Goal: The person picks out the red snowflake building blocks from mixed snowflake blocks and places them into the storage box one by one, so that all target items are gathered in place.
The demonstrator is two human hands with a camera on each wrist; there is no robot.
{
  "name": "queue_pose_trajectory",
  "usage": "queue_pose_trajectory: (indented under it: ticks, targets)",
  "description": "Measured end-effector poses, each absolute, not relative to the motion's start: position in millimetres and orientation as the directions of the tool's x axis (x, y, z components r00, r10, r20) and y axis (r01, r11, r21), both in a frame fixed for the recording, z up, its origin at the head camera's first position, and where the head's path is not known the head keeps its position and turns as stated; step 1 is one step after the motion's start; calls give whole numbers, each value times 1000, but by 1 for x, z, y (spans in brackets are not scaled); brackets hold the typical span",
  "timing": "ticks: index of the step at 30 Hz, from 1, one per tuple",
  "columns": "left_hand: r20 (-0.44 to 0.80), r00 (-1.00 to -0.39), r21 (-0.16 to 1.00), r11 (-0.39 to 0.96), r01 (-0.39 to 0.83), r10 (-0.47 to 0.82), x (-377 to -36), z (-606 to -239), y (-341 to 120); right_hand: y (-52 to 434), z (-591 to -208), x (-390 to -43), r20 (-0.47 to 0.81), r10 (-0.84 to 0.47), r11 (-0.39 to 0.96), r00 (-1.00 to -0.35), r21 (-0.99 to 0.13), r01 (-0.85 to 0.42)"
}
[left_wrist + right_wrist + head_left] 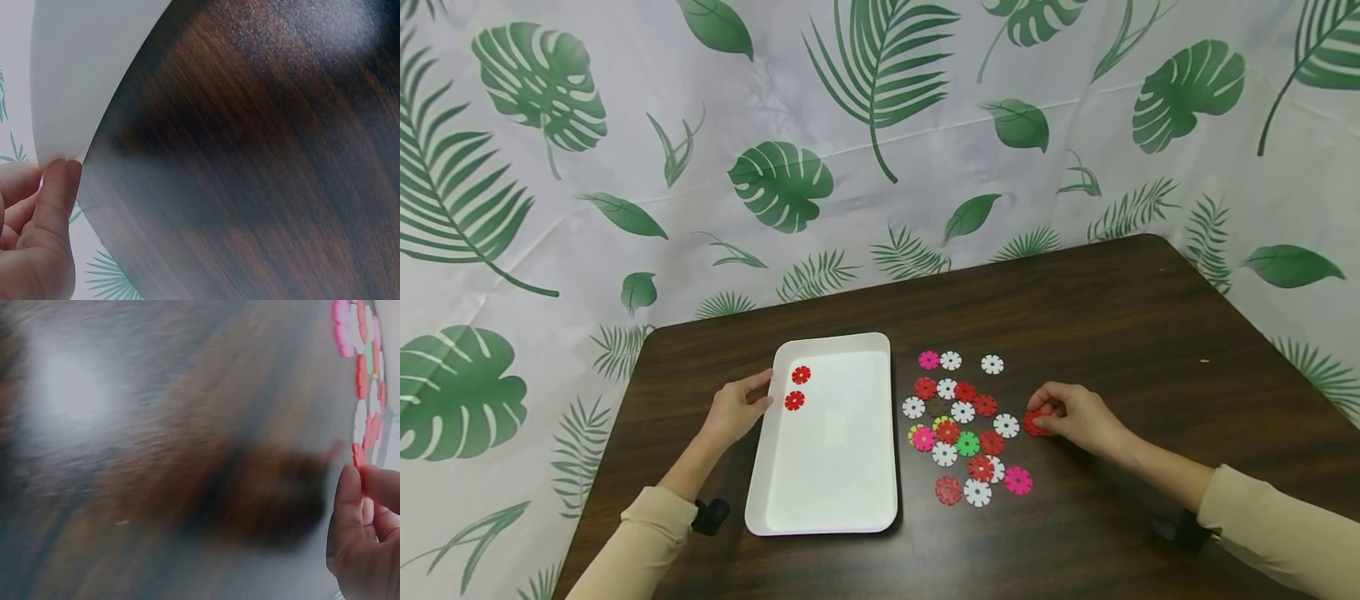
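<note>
Left hand (739, 407) on tray (835, 500), right hand (1075, 415) pinching disc (1032, 422)

I saw the tray (835, 467) lying on the tabletop (1112, 317), left of centre, with two discs (797, 387) in it near its far left edge. My left hand (737, 408) rested against that left edge, fingers touching the rim. To the right of the tray, just beside it, a cluster of discs (962, 425) lay spread on the tabletop. My right hand (1075, 417) sat at the cluster's right edge, pinching one disc (1033, 423) there. A patterned backdrop (880, 125) hung behind the tabletop.
</note>
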State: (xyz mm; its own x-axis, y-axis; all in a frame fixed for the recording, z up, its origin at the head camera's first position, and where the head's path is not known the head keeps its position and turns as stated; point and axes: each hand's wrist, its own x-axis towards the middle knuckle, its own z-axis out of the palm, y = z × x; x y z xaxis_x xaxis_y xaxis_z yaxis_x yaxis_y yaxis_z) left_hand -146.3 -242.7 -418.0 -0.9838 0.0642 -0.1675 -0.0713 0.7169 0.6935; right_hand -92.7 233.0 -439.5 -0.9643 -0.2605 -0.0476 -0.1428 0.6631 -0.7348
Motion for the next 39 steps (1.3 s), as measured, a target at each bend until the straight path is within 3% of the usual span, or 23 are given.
queue_pose_trajectory:
  ticks: [11,39]
  targets:
    - [-170,-984,693,717,-77,58,-146,-420,-243,201,-419,-113,-145,-285,448,-948,-894,2]
    - [-152,-986,687,724,-60,63,-148,-421,-245,12,-383,-157,-187,-408,151,-894,-979,136]
